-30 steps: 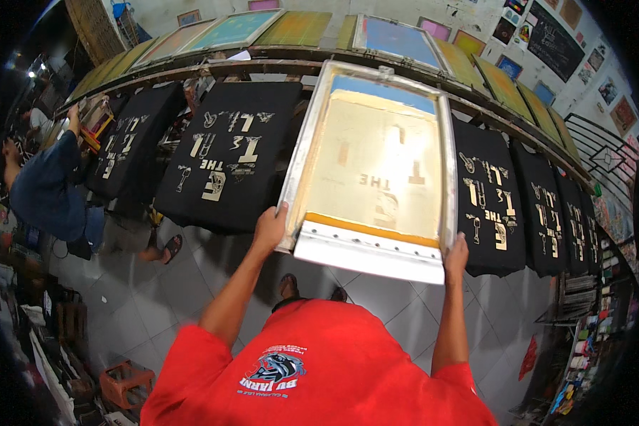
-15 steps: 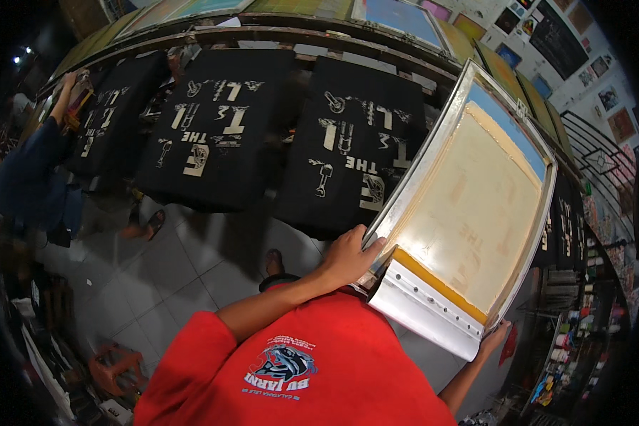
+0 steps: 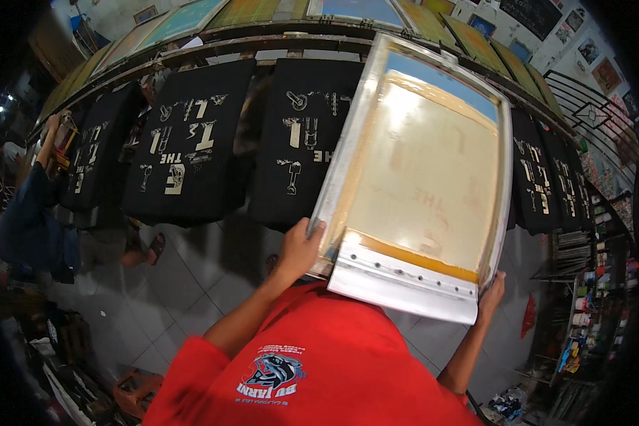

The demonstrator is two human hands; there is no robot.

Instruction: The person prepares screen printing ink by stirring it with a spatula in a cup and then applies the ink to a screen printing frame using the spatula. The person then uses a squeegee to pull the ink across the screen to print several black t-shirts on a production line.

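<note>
A screen printing frame with a metal rim and pale cream mesh is held up in front of me, tilted. Cream ink lines its inner edges, and faint shapes show through the mesh. At its near end lies a squeegee with a white metal holder and a yellow blade. My left hand grips the frame's near left corner, fingers closed round the rim. On the right side, my right hand is closed on the near right corner, its fingers partly hidden. Behind the frame hangs a printed black T-shirt, partly covered.
More printed black T-shirts lie along the row of boards, both left and right. Other screens lean at the back. A co-worker stands at the far left. Bottles fill a right-hand rack; a red stool stands lower left.
The frame with the squeegee has moved left and turned more upright, carried by both hands. My view has shifted right, and the co-worker's arm is slightly lower.
</note>
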